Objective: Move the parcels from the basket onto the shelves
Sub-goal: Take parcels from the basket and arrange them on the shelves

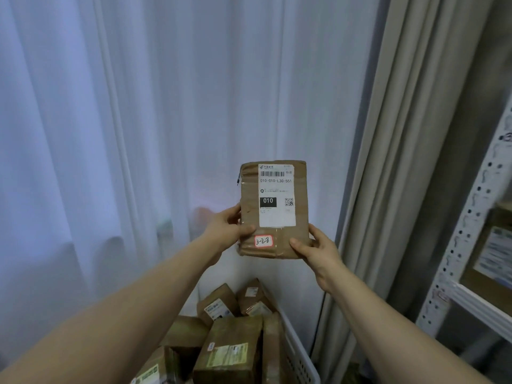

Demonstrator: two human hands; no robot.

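A flat brown cardboard parcel [302, 195] is held upright in front of the white curtain, its white shipping label and a small red-edged sticker reading 3-2-8 facing me. My left hand [225, 231] grips its lower left edge, thumb across the front. My right hand [318, 252] holds the lower right corner, thumb on the front. Below, a white slotted basket [297, 358] holds several brown parcels [230, 347]. A white metal shelf unit [468, 231] stands at the right edge with a parcel on it.
Sheer white curtains [138, 134] fill the left and centre. A beige drape [401, 162] hangs between the curtains and the shelf upright. A boxed parcel [493, 253] sits on the shelf board at right.
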